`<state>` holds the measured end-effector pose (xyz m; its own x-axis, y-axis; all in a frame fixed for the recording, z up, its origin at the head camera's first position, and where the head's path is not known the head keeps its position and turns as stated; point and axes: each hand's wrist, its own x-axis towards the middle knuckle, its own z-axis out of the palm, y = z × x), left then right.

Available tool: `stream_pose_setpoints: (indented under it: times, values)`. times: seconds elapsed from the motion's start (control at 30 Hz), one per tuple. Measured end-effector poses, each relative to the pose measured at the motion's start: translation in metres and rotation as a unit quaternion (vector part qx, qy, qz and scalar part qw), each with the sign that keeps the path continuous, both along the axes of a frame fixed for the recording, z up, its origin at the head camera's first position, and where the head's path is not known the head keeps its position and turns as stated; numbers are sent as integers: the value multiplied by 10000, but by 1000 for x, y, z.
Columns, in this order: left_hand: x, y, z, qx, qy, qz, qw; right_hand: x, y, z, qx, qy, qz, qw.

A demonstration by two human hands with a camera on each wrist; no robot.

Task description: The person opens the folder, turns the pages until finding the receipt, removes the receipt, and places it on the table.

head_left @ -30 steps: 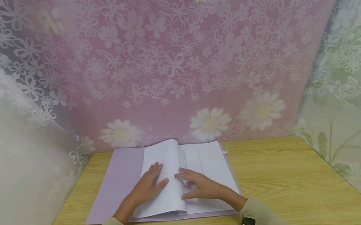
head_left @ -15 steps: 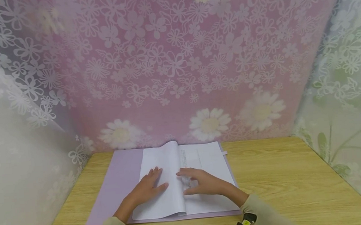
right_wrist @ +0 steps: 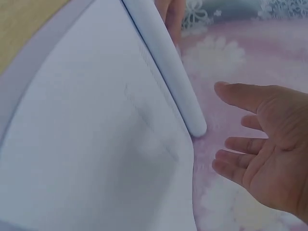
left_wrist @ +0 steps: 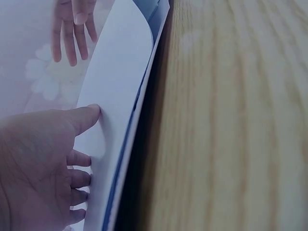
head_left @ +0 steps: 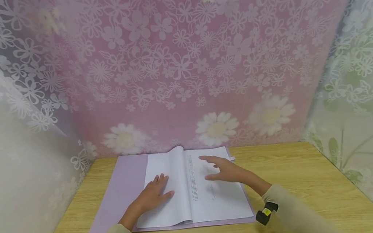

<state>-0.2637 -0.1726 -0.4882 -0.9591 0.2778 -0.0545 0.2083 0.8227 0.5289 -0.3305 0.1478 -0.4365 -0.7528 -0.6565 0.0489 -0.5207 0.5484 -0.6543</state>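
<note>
A lilac folder [head_left: 120,195] lies open on the wooden table, filled with white sheets. The left page [head_left: 172,212] is blank on top and bulges into a rounded fold along the spine. Printed columns of small text run down the right page [head_left: 223,208]. My left hand [head_left: 153,194] rests on the left page with fingers spread, thumb toward the spine; the left wrist view shows its fingertips on the paper. Over the right page hovers my right hand [head_left: 225,169], fingers loosely extended and holding nothing. In the right wrist view its palm and relaxed fingers show apart from the paper.
The wooden table [head_left: 296,181] extends to the right of the folder. A pink floral curtain [head_left: 183,76] hangs right behind the folder's far edge, with pale floral sheets at both sides. A small tab [head_left: 232,158] sticks out from the folder's right edge.
My right hand has left the fold by the spine and moved right and up over the right page. The fold lies slightly flatter than before. My left hand stays nearly still.
</note>
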Motion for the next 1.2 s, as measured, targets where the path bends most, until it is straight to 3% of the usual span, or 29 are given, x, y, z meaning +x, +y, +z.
stream_pose_setpoints:
  times: [0.23,0.67,1.2]
  values:
    - [1,1,0,-19,21,15,10000,-24,29,-8,-167,166,-594,9980]
    - [2,2,1,10,96,12,10000,-45,56,-31,-159,80,-1446,9893]
    - [0,0,-3,-93,104,0,9999,-66,65,-52,-243,-31,-1554,9875]
